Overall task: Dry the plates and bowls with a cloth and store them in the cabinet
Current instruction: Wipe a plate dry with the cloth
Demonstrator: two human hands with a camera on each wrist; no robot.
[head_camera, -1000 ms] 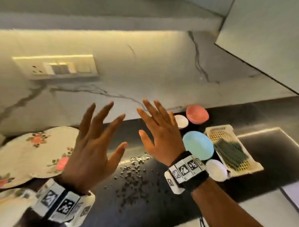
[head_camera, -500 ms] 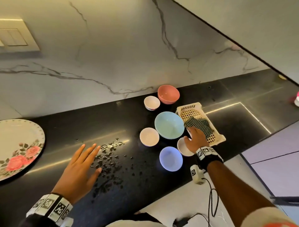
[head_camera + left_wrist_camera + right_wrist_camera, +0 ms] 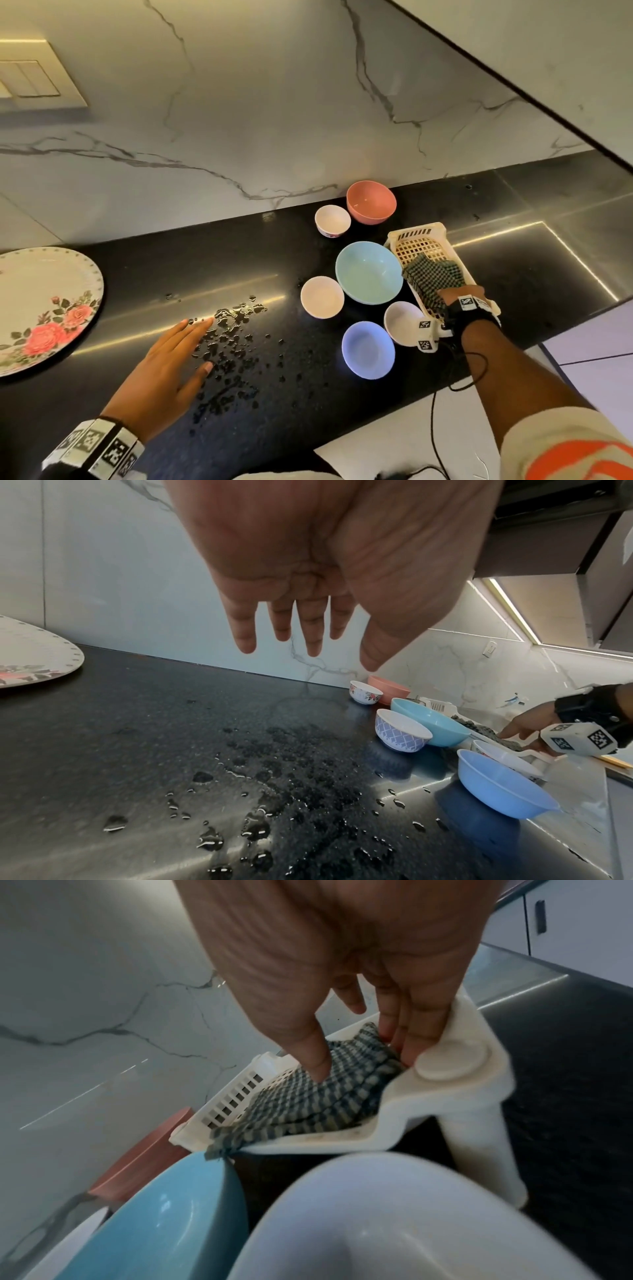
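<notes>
The right hand (image 3: 342, 993) pinches the checked green cloth (image 3: 329, 1093) inside the cream plastic basket (image 3: 419, 245); the left hand (image 3: 164, 373) hovers flat, fingers apart, above the wet black worktop (image 3: 205, 260). Lifting the cloth may drag the light basket into the 6 bowls just beside it.

wet counter, marble behind

a black countertop (image 3: 513, 281) runs under a white marble backsplash (image 3: 274, 102) with grey veins. water droplets (image 3: 236, 342) lie scattered near the front edge. a switch plate (image 3: 37, 82) sits on the wall, upper left. black cable (image 3: 442, 411) hangs off the edge.
</notes>
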